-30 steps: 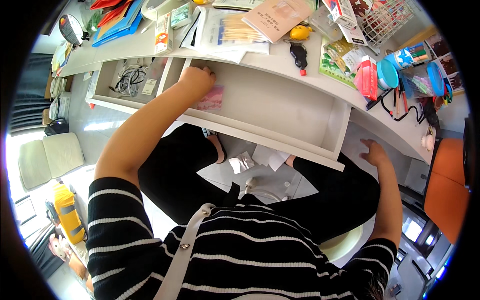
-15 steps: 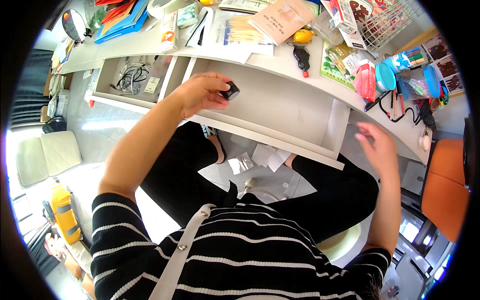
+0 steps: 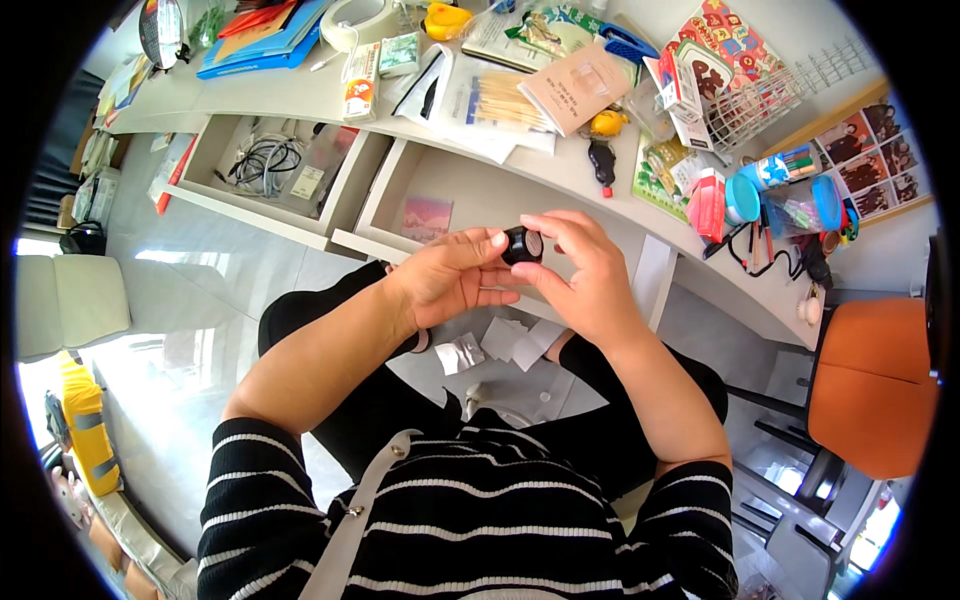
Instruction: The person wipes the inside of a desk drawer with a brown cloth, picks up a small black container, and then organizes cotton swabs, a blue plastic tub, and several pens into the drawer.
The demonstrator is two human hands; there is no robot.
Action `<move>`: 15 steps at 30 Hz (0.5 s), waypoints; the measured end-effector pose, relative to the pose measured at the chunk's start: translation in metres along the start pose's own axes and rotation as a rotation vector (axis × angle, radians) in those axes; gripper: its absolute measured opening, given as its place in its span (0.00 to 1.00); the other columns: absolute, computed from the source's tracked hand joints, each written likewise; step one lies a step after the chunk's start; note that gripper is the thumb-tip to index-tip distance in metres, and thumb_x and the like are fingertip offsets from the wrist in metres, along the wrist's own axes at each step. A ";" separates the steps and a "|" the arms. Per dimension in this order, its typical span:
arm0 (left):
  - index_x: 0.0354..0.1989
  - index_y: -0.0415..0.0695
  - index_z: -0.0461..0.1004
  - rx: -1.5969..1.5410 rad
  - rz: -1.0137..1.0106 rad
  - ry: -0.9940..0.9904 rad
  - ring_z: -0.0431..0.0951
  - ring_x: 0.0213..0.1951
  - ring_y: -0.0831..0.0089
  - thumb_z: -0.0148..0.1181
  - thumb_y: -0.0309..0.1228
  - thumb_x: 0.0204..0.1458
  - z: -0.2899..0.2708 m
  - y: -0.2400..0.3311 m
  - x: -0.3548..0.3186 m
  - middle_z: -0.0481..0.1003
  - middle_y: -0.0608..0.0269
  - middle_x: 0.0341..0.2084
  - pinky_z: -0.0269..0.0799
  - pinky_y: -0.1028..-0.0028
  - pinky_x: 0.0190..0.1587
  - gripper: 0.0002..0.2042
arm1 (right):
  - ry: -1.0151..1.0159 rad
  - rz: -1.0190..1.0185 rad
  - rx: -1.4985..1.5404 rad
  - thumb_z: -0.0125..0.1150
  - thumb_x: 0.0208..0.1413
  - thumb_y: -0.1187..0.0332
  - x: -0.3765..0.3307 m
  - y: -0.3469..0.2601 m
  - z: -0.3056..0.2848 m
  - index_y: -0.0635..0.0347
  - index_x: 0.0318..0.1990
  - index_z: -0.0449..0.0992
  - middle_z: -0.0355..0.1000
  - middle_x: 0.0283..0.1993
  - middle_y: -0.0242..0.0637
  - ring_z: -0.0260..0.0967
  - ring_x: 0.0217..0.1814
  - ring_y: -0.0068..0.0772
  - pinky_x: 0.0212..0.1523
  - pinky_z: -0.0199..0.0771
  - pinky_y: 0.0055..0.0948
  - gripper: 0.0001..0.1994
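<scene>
Black and apparently a small container (image 3: 522, 246), sits gripped between left hand (image 3: 440, 274) and right hand (image 3: 592, 278) near the front edge of the drawer (image 3: 472, 188), already off its floor, with a pink card (image 3: 427, 219) still inside.

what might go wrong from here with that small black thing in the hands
The small black object is held by the fingers of the left hand and right hand over the open drawer, so it could slip and drop.

The black item with a red tip lies near the edge of the desk and might get knocked off.
</scene>
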State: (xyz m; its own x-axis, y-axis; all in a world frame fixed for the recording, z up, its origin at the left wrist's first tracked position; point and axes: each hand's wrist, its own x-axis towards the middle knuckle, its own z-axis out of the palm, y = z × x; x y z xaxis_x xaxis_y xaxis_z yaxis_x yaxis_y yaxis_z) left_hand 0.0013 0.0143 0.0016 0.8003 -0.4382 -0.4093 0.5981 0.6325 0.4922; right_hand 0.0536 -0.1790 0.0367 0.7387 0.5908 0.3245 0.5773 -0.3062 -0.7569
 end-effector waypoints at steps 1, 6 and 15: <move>0.51 0.42 0.69 0.006 -0.008 -0.009 0.76 0.48 0.65 0.56 0.39 0.58 -0.001 0.001 -0.001 0.75 0.59 0.46 0.73 0.63 0.50 0.18 | -0.007 0.061 0.077 0.71 0.42 0.70 0.000 -0.001 -0.001 0.59 0.47 0.74 0.71 0.44 0.37 0.69 0.46 0.37 0.45 0.70 0.33 0.22; 0.51 0.42 0.69 0.093 -0.020 -0.015 0.76 0.45 0.70 0.60 0.39 0.55 0.006 0.000 -0.004 0.75 0.62 0.42 0.72 0.66 0.50 0.19 | -0.081 0.268 0.290 0.76 0.39 0.72 -0.007 0.003 -0.006 0.60 0.45 0.76 0.72 0.42 0.31 0.68 0.44 0.23 0.46 0.69 0.26 0.22; 0.51 0.40 0.70 0.116 0.042 -0.114 0.77 0.46 0.66 0.59 0.44 0.54 0.009 0.002 -0.006 0.76 0.59 0.44 0.73 0.63 0.50 0.22 | 0.052 0.325 0.454 0.76 0.39 0.65 -0.010 -0.006 0.000 0.61 0.45 0.76 0.72 0.41 0.32 0.68 0.45 0.25 0.47 0.69 0.27 0.23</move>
State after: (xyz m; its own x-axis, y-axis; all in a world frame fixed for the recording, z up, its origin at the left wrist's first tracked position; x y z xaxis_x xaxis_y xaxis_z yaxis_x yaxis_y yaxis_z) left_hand -0.0014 0.0124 0.0122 0.8203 -0.4871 -0.2998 0.5598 0.5764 0.5953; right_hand 0.0430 -0.1829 0.0379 0.8766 0.4783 0.0532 0.1183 -0.1071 -0.9872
